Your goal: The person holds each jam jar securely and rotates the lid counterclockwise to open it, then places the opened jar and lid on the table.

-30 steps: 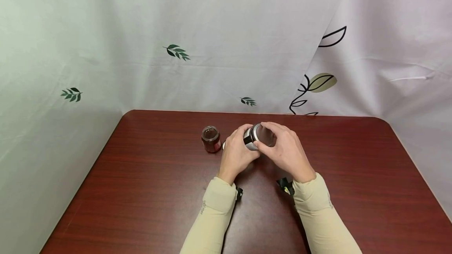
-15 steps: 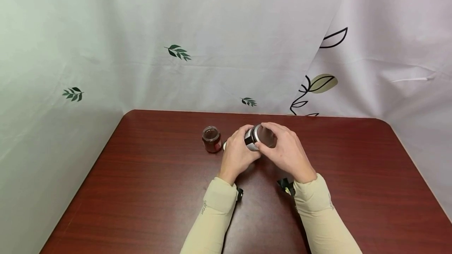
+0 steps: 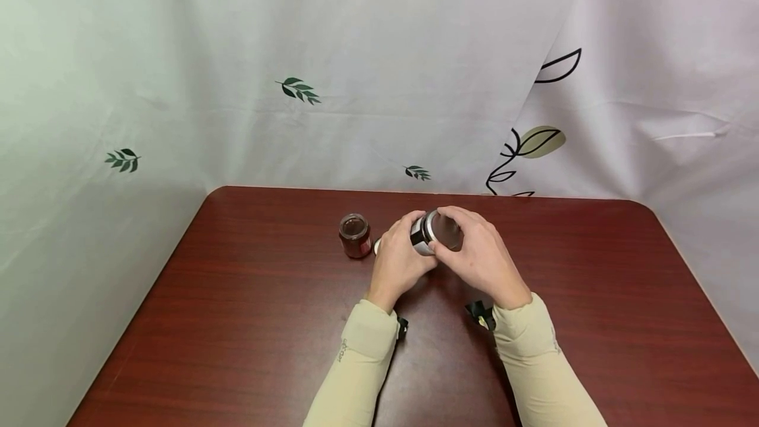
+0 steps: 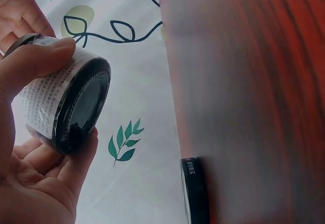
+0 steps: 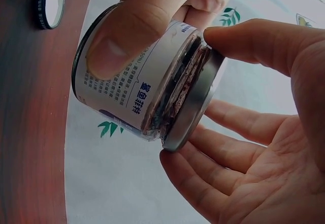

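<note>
A glass jar [image 3: 420, 237] with dark contents and a printed white label is held tilted above the table. My left hand [image 3: 397, 262] grips its body, thumb across the label; the jar's dark base [image 4: 86, 109] faces the left wrist camera. At the other end, my right hand [image 3: 487, 257] holds the silver lid [image 5: 195, 102] by its rim, between thumb and fingers. The lid sits on the jar's mouth, with crinkled, shiny material visible just below its edge. Left of my left hand, a second jar [image 3: 355, 236] stands upright, uncovered, with dark reddish contents and a red label.
A loose lid [image 5: 52, 3], dark-rimmed with a white face, lies on the table beside the second jar; the left hand mostly hides it in the head view. The reddish-brown table [image 3: 267, 335] ends at a white leaf-patterned curtain [image 3: 356, 130].
</note>
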The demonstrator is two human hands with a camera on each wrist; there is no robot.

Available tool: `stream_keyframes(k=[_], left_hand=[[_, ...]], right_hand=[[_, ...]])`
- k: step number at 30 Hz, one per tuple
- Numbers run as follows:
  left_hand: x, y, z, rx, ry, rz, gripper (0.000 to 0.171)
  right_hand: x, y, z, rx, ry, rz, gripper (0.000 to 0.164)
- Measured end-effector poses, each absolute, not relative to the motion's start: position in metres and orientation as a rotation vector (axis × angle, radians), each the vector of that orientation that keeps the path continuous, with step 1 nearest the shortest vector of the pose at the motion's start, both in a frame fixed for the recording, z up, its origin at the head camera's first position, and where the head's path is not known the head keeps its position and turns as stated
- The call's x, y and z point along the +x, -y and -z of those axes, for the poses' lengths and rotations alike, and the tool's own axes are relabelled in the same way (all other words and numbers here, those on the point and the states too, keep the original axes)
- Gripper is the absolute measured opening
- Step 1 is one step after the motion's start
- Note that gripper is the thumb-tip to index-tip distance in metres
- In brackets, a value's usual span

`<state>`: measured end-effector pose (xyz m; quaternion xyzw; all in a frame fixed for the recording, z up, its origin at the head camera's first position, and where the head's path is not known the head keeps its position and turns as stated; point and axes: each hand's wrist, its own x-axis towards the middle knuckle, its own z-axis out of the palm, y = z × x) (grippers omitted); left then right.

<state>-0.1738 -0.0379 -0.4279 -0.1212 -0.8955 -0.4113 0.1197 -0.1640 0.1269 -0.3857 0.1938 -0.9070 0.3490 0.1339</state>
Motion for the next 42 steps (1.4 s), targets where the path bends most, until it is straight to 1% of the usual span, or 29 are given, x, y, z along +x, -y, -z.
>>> stream_keyframes(k=[31,42], left_hand=[[-0.1739,0.0386,0.4316,-0.411,2.588,1.165,0.075],[-0.1737,0.0389,0.4298,-0.418,2.609,1.163,0.074]], right_hand=[[-0.1626,-0.1270,0.3852,0.578,2.660,-0.999,0.056],[-0.1620,-0.1272,0.3832,0.588,2.661,-0.997,0.057]])
